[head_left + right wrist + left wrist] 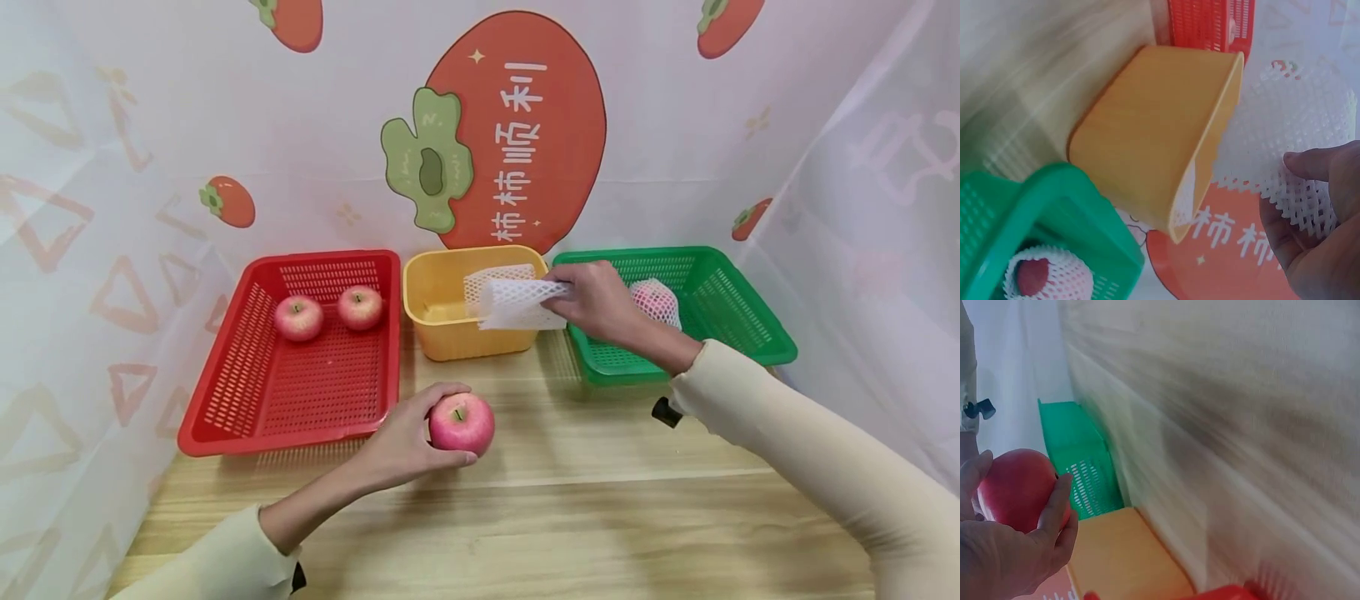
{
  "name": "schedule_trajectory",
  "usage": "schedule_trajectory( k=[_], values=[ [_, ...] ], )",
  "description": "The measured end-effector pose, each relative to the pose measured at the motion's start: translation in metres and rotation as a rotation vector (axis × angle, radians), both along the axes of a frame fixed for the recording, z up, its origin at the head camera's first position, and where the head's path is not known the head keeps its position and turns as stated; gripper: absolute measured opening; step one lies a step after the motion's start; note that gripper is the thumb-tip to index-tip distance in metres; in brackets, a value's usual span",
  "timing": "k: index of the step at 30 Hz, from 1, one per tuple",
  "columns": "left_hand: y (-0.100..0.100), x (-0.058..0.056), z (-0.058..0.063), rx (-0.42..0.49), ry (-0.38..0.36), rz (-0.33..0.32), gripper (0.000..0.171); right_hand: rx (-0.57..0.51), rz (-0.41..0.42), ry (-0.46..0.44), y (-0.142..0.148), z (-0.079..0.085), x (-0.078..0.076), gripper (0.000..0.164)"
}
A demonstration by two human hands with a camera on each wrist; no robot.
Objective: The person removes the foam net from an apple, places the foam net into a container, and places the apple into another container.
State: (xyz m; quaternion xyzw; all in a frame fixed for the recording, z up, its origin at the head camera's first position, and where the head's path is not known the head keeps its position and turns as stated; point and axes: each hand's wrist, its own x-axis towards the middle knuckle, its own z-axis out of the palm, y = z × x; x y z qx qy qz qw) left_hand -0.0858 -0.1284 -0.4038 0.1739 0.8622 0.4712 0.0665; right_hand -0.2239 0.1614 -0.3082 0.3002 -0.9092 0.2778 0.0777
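My left hand [405, 442] grips a pink-red apple [463, 423] between thumb and fingers, above the table in front of the yellow bin [450, 340]. In the left wrist view the same apple [1019, 487] sits against the curled fingers. My right hand [600, 298] pinches a white foam net sleeve [521, 307] over the bin's right side. The right wrist view shows that sleeve [1279, 137] spread flat between thumb and fingers, beside the bin's rim. More white netting [1186, 197] shows inside the bin.
On the left, a red basket [322, 408] holds two bare apples [299, 318]. A green basket [750, 312] on the right contains a netted apple [656, 302], partly hidden by my right arm. Behind stands a white printed curtain [660, 125]. The wooden table [570, 517] extends toward me.
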Motion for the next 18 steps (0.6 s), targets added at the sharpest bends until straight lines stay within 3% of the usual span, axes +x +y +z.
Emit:
schedule_trajectory(
  k=[9, 18],
  values=[
    [-0.014, -0.011, 0.024, -0.022, 0.02, 0.007, 0.077, 0.037, -0.02, 0.016, -0.011, 0.01, -0.025, 0.026],
    [-0.038, -0.028, 0.045, -0.036, -0.014, 0.103, 0.077, 0.079, -0.037, -0.013, -0.026, 0.0, -0.047, 0.026]
  ],
)
